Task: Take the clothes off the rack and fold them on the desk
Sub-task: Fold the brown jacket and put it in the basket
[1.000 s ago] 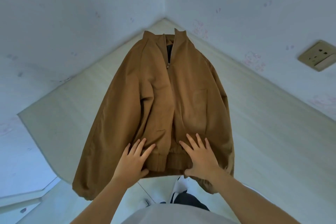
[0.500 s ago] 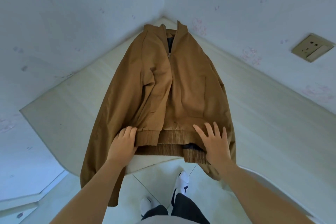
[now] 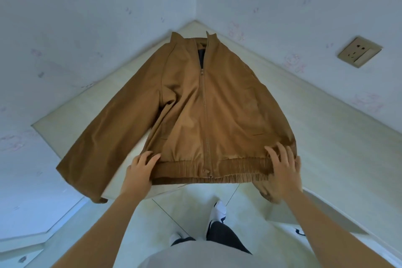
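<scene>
Jacket (image 3: 228, 111), brown, lies front-up on the desk (image 3: 337, 148), which fits into the corner of two pale walls. Collar (image 3: 195, 42) points at that corner. Hem (image 3: 235, 167) runs along the desk's near edge, just in front of the person.

Zip (image 3: 205, 115) is done up from the hem to the chest and open above, with dark lining showing at the neck.

The sleeve (image 3: 108, 137) on the left hand's side is spread out at an angle, its end hanging past the desk edge. The other sleeve lies close along the body, and its cuff (image 3: 265, 191) droops over the edge beside the right wrist.

Left hand (image 3: 140, 169): fingers curled onto the hem's end, gripping it. Right hand (image 3: 283, 169): fingers spread on top of the opposite end of the hem. It is blurred and the thumb is hidden, so I cannot tell from my feed whether it is gripping or only pressing. The ribbed hem looks pulled straight between the two hands.

I also log a wall socket (image 3: 359, 52) on the right wall, and a tiled floor (image 3: 185, 202) below the desk with one white shoe (image 3: 217, 211) in view.
</scene>
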Available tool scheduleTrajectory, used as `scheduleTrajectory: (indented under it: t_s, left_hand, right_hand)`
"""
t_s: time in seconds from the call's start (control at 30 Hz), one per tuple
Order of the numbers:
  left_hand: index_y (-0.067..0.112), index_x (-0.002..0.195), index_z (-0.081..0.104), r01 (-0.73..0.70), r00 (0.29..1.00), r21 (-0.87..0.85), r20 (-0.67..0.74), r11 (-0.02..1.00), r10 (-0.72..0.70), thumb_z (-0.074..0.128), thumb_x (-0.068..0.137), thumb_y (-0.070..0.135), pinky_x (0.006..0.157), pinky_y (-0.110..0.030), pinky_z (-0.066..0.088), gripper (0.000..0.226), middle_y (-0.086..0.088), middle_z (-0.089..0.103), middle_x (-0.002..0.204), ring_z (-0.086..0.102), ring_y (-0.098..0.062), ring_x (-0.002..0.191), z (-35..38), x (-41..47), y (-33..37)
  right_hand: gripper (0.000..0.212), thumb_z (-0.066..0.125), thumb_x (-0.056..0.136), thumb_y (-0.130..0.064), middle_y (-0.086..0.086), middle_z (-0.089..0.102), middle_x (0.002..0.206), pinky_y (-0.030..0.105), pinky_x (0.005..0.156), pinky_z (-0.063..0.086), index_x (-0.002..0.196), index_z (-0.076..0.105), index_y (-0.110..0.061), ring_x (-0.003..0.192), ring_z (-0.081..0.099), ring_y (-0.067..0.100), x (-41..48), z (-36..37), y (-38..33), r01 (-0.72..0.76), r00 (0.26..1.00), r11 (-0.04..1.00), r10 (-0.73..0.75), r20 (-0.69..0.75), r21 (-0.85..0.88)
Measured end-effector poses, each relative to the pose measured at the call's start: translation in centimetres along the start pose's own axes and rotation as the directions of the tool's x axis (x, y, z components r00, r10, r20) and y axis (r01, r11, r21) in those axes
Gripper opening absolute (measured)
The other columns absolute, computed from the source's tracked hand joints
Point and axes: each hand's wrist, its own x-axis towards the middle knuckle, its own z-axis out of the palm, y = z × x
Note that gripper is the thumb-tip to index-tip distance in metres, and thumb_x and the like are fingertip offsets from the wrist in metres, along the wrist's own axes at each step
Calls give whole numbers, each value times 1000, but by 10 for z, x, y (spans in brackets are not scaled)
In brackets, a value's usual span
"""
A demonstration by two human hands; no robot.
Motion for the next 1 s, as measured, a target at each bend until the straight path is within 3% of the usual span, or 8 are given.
scheduleTrajectory:
  t_s: [0.13,0.23,0.37,0.47,0.63,0.77,0.9,1.0]
  left_hand:
    - [28,138,44,-182,983,181,25,966,181,80,52,-3,81,-45,52,98,-5,56,127,50,-31,109,2,-6,-5]
    - [27,137,48,-253,963,274,-25,928,270,83,41,-7,74,-41,55,108,-8,59,115,55,-30,95,-6,-4,-13]
    - [34,141,44,-276,958,269,153,923,242,83,58,22,88,-39,49,92,-4,51,129,52,-29,110,-12,-13,-23]
    - [43,148,26,-136,938,71,331,988,105,58,76,53,111,-41,22,79,7,18,149,20,-23,136,-12,-21,-21]
    - [34,111,65,173,984,-437,39,883,-173,56,94,33,105,-34,33,19,5,53,126,43,-19,120,-17,-19,-21]
    - [19,115,63,453,849,-682,135,574,-510,52,97,19,99,-35,43,21,-3,61,116,56,-22,108,-14,-36,-31]
    - [9,119,62,576,726,-656,135,488,-674,50,96,16,90,-34,46,27,-7,63,111,58,-26,104,-12,-52,-57]
    - [8,129,55,660,606,-636,137,399,-784,51,94,17,101,-44,41,37,-16,51,129,49,-33,115,-17,-55,-71]
  right_hand:
    - [78,62,89,-38,-1,27,156,45,117,17,152,15,-35,145,22,23,4,7,-28,244,961,957,-216,174,-159]
    - [68,66,85,-39,-1,50,135,44,107,35,144,33,-36,125,48,23,5,7,-22,227,967,953,-196,161,-203]
    - [63,59,91,-25,0,43,131,36,96,41,143,26,-37,117,49,22,4,-11,-20,196,953,947,-123,278,-253]
    - [46,52,93,-12,6,41,130,39,95,44,137,39,-23,118,48,26,18,-31,-49,181,907,959,-77,414,-218]
    - [32,43,96,-7,2,50,123,36,86,50,122,55,-19,105,55,22,30,-42,-118,235,934,970,-242,264,59]
    - [32,43,96,-9,-5,47,128,31,85,48,122,57,-22,109,53,17,31,-39,-180,401,853,880,-460,247,253]
    - [43,52,90,-1,-5,40,136,33,94,48,127,53,-23,121,44,19,44,-39,-230,566,696,776,-630,343,278]
    - [46,52,91,-3,-5,38,139,34,95,48,131,51,-23,123,42,18,59,-45,-260,621,637,730,-683,358,287]
